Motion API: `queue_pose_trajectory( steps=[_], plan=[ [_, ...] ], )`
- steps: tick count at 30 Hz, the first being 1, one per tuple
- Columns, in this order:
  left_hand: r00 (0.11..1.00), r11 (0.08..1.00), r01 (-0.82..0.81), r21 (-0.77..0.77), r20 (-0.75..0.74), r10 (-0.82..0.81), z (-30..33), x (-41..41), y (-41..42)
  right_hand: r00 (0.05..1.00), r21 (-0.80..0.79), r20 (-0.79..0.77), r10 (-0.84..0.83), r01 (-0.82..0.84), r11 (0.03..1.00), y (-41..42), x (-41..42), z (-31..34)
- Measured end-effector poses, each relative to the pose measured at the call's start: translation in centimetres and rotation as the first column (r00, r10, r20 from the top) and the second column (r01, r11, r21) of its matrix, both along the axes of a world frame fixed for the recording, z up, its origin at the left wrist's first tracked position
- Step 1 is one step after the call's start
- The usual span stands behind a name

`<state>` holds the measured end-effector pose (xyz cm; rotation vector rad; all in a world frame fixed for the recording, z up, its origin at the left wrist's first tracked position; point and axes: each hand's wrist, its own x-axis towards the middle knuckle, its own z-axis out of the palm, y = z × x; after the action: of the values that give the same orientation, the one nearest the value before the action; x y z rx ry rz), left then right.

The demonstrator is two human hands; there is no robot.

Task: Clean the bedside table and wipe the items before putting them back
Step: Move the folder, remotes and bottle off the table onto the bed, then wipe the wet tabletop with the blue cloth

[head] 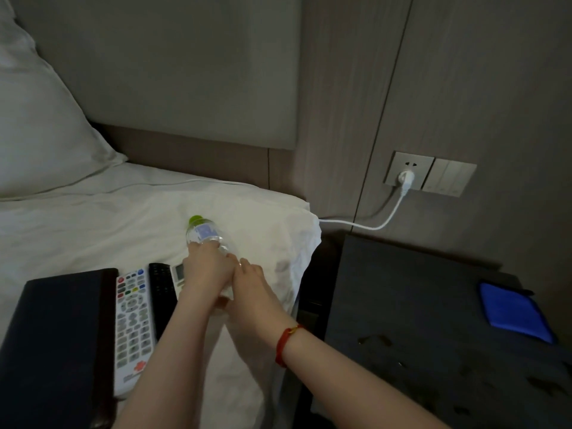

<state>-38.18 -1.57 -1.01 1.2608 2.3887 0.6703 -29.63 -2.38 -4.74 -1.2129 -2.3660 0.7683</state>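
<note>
I see both hands out over the bed (93, 218), meeting on a clear water bottle (202, 233) with a green cap (195, 218) that lies on the white sheet, cap pointing to the far side. My left hand (205, 267) has its fingers (198, 246) curled over the bottle's body near the label; my right hand (247, 284), with a red cord bracelet (286, 343) on the wrist, is pressed against the bottle's near end, though I cannot tell how far its fingers wrap round it because the left hand covers that part. Just left of the hands lie a white remote (131, 323) with coloured buttons, a black remote (161, 292) beside it, and a small white remote (179, 275) partly under my left forearm; a dark folder (52, 345) sits at the near left. To the right stands the dark desk (402, 305), its top showing wet patches, with a blue cloth (513, 311) lying on its right part. A white cable (371, 226) runs from a wall socket (408, 170) across to the bed.
</note>
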Motion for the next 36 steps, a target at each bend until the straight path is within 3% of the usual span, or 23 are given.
queue_pose_trajectory(
  steps=[6, 9, 12, 22, 26, 30, 36],
  plan=[
    [0.997, 0.983, 0.074, 0.168, -0.046, -0.067, 1.7, 4.1, 1.0, 0.986, 0.003, -0.150, -0.073, 0.075, 0.997, 0.6, 4.9, -0.1],
    [0.980, 0.930, 0.189, 0.316, 0.002, -0.200, 2.0, 8.8, 2.8, 0.941, -0.079, -0.234, -0.245, 0.233, 0.969, 1.9, 10.0, -0.4],
    [0.922, 0.881, 0.313, 0.355, 0.109, -0.371, 1.5, 14.7, 4.6, 0.875, -0.128, -0.232, -0.425, 0.406, 0.905, 3.5, 15.9, -1.0],
    [0.693, 0.735, 0.665, 0.134, 0.256, -0.674, -6.8, 33.8, 9.1, 0.582, -0.198, 0.034, -0.812, 0.801, 0.566, 7.6, 35.7, -6.0],
    [0.594, 0.617, 0.784, 0.060, 0.214, -0.776, -10.6, 39.4, 9.9, 0.386, -0.154, 0.150, -0.910, 0.919, 0.364, 8.9, 42.4, -8.4],
    [0.477, 0.480, 0.877, 0.009, 0.093, -0.874, -13.6, 44.4, 10.7, 0.246, -0.058, 0.223, -0.943, 0.969, 0.240, 10.0, 48.1, -10.8],
    [0.395, 0.401, 0.913, -0.069, -0.087, -0.914, -16.4, 47.7, 11.6, 0.205, -0.059, 0.289, -0.935, 0.979, 0.197, 11.1, 50.8, -13.5]
  ],
)
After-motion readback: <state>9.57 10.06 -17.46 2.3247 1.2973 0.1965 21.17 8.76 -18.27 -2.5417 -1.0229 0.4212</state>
